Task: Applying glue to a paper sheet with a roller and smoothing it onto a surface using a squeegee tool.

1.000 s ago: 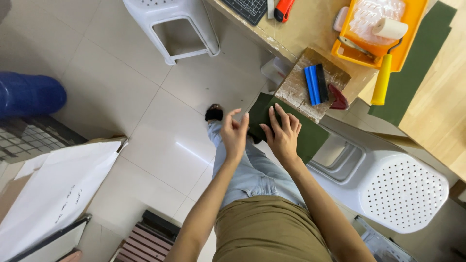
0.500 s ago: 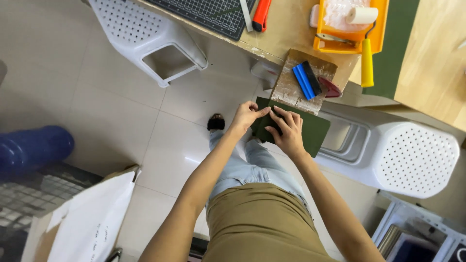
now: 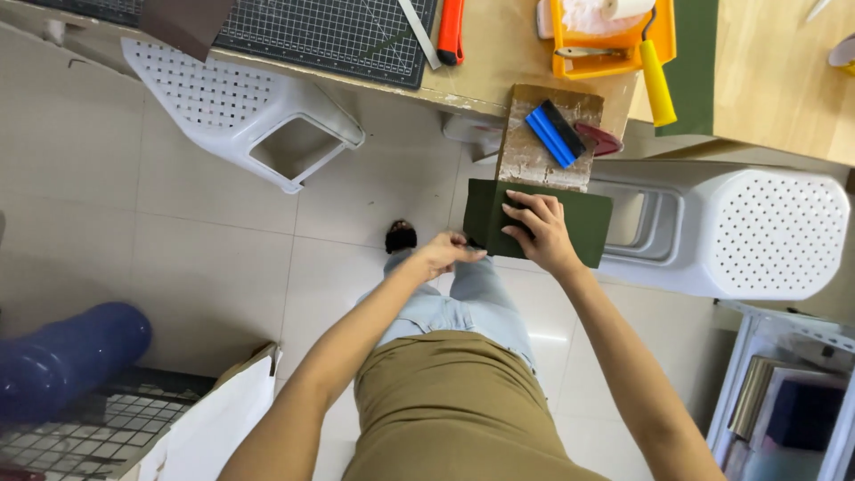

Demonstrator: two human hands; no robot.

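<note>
I saw my right hand (image 3: pixel 537 233) lying flat on the green sheet (image 3: pixel 583 221), fingers spread and pressing it down. My left hand (image 3: pixel 445 252) pinched the sheet's left edge, fingers curled closed. The sheet lay above my knee, just near of the wooden block (image 3: pixel 532 158), which carried a blue scraper (image 3: pixel 549 135). Farther off, on the table, sat a cutting mat (image 3: pixel 329 31) and an orange tray (image 3: pixel 614 55). A white stool (image 3: pixel 757 233) stood right.

Head camera looks steeply down, close over the hands (image 3: pixel 499 240).
</note>
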